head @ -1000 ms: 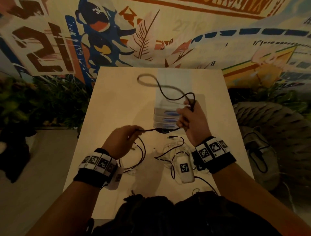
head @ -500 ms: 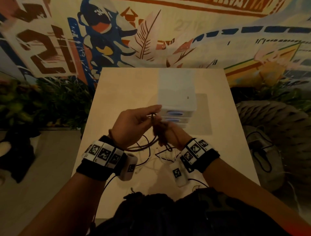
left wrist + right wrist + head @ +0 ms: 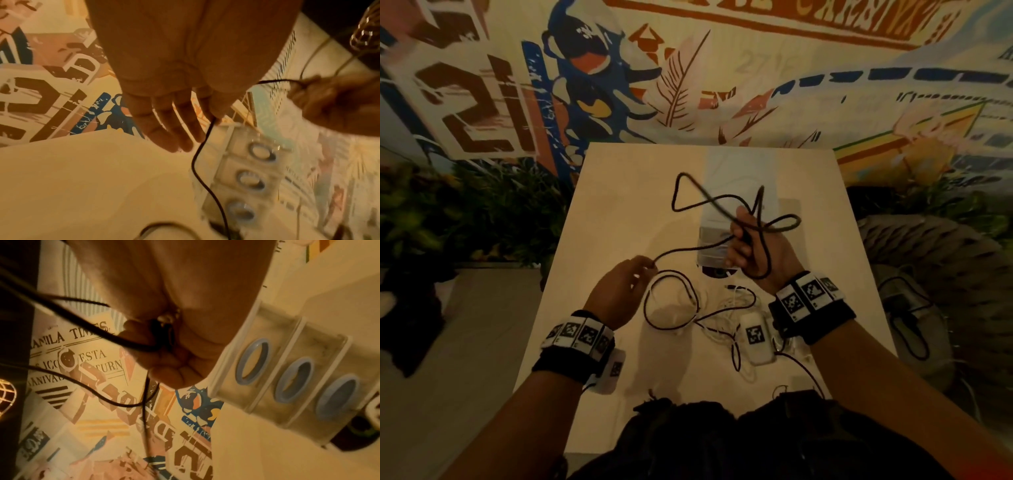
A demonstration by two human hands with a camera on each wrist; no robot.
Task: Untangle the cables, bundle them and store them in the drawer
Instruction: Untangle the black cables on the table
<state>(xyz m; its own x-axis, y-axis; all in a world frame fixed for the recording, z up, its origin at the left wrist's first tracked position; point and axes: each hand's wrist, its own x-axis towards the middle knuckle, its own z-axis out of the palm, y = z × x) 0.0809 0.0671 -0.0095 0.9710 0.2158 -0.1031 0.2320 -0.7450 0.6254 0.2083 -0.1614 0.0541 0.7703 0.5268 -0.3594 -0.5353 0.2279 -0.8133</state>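
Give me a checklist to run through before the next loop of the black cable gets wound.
1. Right hand grips the gathered loops of the black cable: ok.
2. Left hand has the cable at its fingertips: ok, though the grip looks light.
3. Cable free of the white cables on the table: cannot tell; they overlap.
4. Loops even: not ok, they splay out.
5. Drawer box open to receive the bundle: not ok, all three drawers look closed.
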